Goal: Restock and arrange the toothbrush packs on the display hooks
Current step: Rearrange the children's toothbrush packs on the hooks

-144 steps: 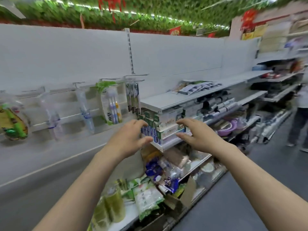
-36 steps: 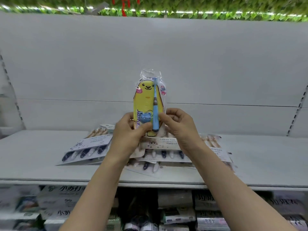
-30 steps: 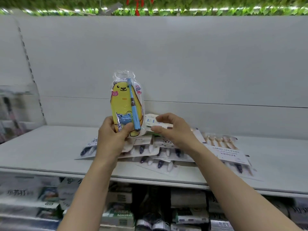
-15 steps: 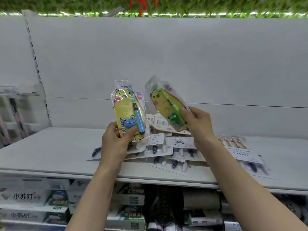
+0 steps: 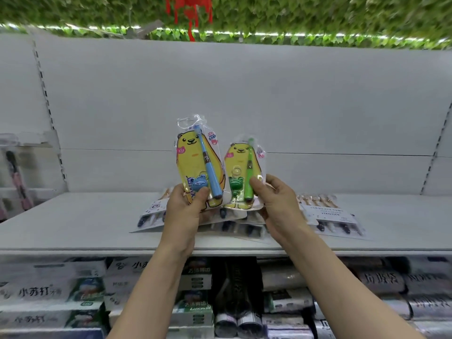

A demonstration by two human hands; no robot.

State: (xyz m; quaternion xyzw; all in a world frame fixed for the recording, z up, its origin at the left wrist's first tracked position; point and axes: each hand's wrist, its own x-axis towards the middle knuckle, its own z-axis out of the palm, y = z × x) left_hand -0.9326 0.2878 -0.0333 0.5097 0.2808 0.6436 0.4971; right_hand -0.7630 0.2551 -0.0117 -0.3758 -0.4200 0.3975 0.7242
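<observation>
My left hand [image 5: 186, 211] pinches the bottom of a blue toothbrush pack [image 5: 198, 162], thumb across its front; my right hand [image 5: 276, 204] pinches a green toothbrush pack [image 5: 244, 172] the same way. Both packs stand upright side by side, edges overlapping, brush heads up, above flat packs [image 5: 327, 216] lying on the white shelf [image 5: 73, 221].

Shelf [image 5: 73, 223] bare left and far right of flat toothbrush packs [image 5: 330, 216] piled mid-shelf. White back panel [image 5: 244, 94] above unobstructed. Hanging packs [image 5: 14, 182] crowd far left edge.
</observation>
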